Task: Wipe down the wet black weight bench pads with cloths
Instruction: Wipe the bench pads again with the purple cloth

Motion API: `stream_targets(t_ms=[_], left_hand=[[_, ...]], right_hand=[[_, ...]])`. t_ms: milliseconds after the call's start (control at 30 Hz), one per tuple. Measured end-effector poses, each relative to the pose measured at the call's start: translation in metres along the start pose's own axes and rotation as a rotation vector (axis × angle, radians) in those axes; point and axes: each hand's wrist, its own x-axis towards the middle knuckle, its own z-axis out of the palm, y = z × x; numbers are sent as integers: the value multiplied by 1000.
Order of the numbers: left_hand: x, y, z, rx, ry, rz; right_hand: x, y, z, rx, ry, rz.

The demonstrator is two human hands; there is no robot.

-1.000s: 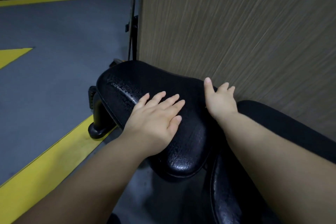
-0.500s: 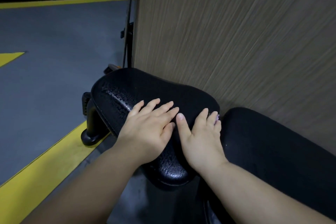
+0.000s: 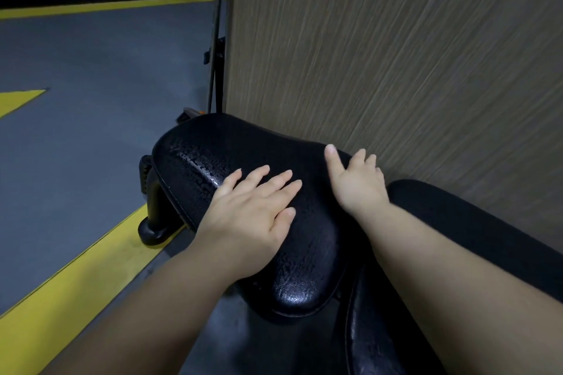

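Wood-grain wall [image 3: 396, 55] behind; wet seat pad [image 3: 213, 155]: left hand [image 3: 253, 216] flat; right hand [image 3: 356, 183] fingertips hidden over edge, grip unclear.

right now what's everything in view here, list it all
seat pad: one, black, wet and shiny, centre
back pad: one, black, lower right, next to the seat pad
bench leg: one, black, under the seat pad's left side, foot on the floor
wood-grain panel: one, brown, upright, behind both pads
thin pole: one, black, along the panel's left edge
floor: grey, left half
floor stripes: three, yellow, top, far left and lower left
left hand: flat on the seat pad
right hand: on the seat pad's far edge, by the panel
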Motion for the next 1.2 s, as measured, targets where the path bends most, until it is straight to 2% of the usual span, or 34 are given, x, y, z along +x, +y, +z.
stream_targets(t_ms=[167,467,667,933,1067,1133,1200], left_hand=[[1,0,-1,-5,-17,-9],[5,-2,-3,25,-63,22],[5,-1,-4,27,-88,18],[27,-18,-18,-1,-233,109],[39,-19,-15,19,-227,91],[43,-21,-14,9,-204,73],[45,-21,-12,4,-170,54]], right_hand=[[24,0,-9,20,-49,45],[-49,2,5,-124,-56,-77],[-34,-4,6,-116,-42,-39],[21,-3,-8,-15,5,-23],[25,7,-16,264,148,25],[27,10,-18,247,144,94],[31,11,-18,124,97,126]])
